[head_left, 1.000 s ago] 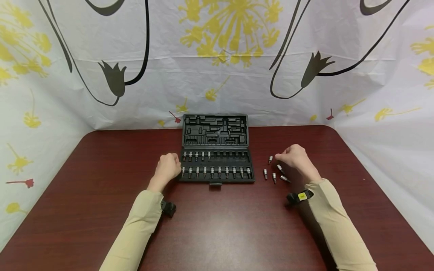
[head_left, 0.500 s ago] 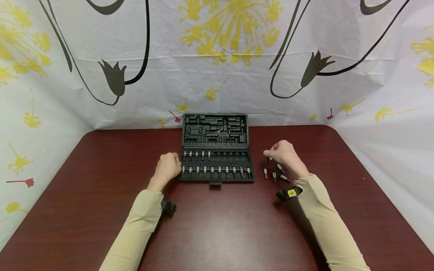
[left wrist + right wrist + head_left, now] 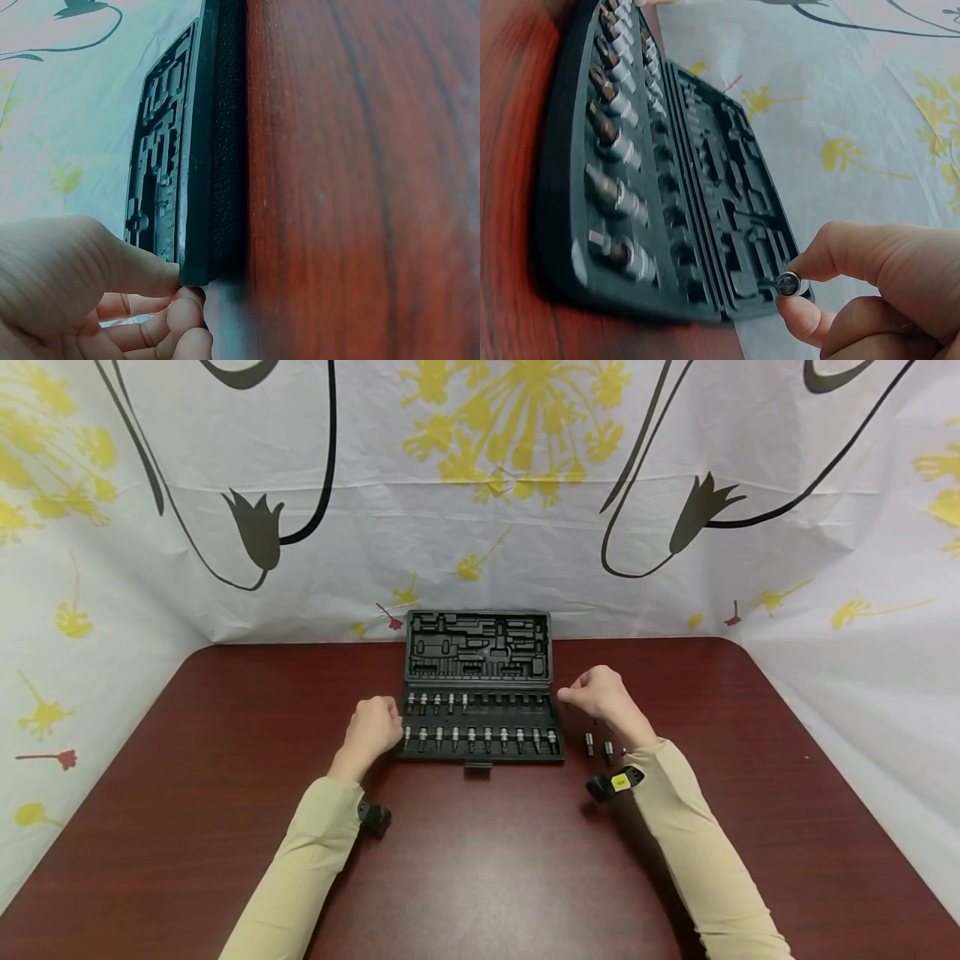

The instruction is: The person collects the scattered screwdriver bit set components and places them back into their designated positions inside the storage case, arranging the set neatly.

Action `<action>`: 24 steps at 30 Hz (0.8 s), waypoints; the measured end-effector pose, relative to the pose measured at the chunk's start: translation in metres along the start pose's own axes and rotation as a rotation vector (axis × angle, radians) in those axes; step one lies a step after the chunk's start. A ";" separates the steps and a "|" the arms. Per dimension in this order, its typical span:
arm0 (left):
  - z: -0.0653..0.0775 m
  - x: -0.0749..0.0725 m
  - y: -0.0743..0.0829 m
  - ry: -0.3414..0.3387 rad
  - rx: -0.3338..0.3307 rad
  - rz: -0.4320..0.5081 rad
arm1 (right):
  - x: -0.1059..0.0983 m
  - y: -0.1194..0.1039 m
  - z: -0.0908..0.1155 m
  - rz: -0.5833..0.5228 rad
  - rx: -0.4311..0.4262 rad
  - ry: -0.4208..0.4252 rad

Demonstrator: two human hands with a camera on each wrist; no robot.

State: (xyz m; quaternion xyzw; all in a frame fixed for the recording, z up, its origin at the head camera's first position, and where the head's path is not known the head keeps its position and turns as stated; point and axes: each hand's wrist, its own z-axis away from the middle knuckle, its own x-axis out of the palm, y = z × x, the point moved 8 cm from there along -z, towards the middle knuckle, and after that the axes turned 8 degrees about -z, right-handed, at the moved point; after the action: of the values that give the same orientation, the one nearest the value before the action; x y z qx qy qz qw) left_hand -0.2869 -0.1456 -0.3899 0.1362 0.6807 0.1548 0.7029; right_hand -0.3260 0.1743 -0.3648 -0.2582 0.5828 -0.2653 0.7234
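Your right grip is nearly closed, thumb and fingertip pinching one socket bit at the right edge of the black case. Your left grip pinches the case's left edge, fingers curled. Case is on the counter, lid raised, bits in both rows. Loose bits lie right of it, by your right wrist.

With our left hand we pinch a corner of a black plastic case (its lid has moulded recesses), the reddish wooden table beside it, a yellow-patterned sheet behind.
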 end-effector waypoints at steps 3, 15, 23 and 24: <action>0.000 0.000 0.000 0.004 0.002 0.002 | 0.005 -0.006 -0.001 -0.008 -0.006 0.005; -0.001 0.000 -0.001 0.024 0.016 0.009 | 0.029 -0.030 -0.006 -0.070 -0.028 -0.028; -0.002 0.000 -0.001 0.027 0.018 0.006 | 0.043 -0.044 -0.010 -0.080 -0.052 -0.058; -0.001 0.000 -0.001 0.024 0.016 0.007 | 0.045 -0.045 -0.010 -0.086 -0.049 -0.060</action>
State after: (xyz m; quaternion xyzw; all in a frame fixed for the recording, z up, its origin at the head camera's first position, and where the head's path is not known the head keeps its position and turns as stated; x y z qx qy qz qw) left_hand -0.2882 -0.1468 -0.3902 0.1422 0.6898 0.1532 0.6932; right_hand -0.3316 0.1101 -0.3683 -0.3085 0.5556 -0.2739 0.7219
